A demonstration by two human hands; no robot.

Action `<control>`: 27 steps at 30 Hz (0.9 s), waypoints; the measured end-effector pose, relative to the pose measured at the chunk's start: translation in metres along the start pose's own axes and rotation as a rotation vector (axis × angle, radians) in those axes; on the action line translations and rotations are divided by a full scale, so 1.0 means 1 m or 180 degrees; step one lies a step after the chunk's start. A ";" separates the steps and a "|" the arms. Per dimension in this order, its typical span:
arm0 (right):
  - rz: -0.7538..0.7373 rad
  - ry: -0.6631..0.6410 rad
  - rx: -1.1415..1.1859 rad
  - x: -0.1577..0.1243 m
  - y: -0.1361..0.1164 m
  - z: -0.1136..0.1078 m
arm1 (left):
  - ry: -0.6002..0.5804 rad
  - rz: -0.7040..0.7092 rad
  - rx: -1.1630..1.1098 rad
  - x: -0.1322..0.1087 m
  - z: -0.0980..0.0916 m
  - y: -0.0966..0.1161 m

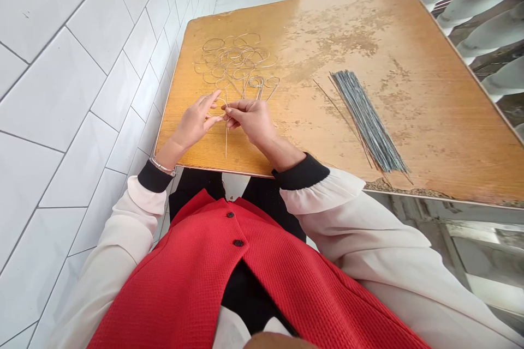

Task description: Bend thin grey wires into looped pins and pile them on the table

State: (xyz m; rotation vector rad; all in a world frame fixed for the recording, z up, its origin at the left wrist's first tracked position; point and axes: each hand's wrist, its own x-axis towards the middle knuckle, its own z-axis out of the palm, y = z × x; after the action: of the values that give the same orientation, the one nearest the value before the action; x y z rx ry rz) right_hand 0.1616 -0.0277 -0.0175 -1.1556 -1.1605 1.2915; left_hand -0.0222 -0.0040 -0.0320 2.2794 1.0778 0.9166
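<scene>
I see left hand (pixel 197 120) and right hand (pixel 251 119) both pinched on thin wire (pixel 226 144). Risk: springy tail slips free, snags loop pile (pixel 235 62) just beyond.

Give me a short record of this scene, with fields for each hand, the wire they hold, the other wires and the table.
Left hand: grip on the looped end of a thin silver metal wire
Right hand: pinches the same wire, fingertips next to the left ones
Wire stem: straight, pointing back toward the person
Beyond the hands: tangled pile of looped silver wires
To the right: bundle of straight grey metal wires, apart from both hands
Surface: worn orange-brown wooden table
Beside it: white tiled wall
</scene>
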 end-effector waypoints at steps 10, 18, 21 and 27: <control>0.0219 -0.0152 0.0369 -0.001 -0.002 -0.001 | 0.0212 -0.0331 -0.0116 0.000 -0.002 0.008; 0.0234 -0.0171 0.0424 0.001 0.000 0.002 | 0.0383 -0.0369 -0.0248 0.001 0.005 0.000; 0.0242 -0.0155 0.0449 0.002 0.002 0.001 | 0.0474 -0.0288 -0.0247 0.002 0.009 -0.005; 0.0265 -0.0220 0.0472 0.001 -0.001 -0.002 | 0.0520 -0.0302 -0.0342 0.001 0.013 -0.004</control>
State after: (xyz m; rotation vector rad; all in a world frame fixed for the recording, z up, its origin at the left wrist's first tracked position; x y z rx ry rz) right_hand 0.1632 -0.0270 -0.0169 -1.0670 -1.0565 1.4659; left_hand -0.0141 -0.0025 -0.0431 2.0772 1.1650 1.1095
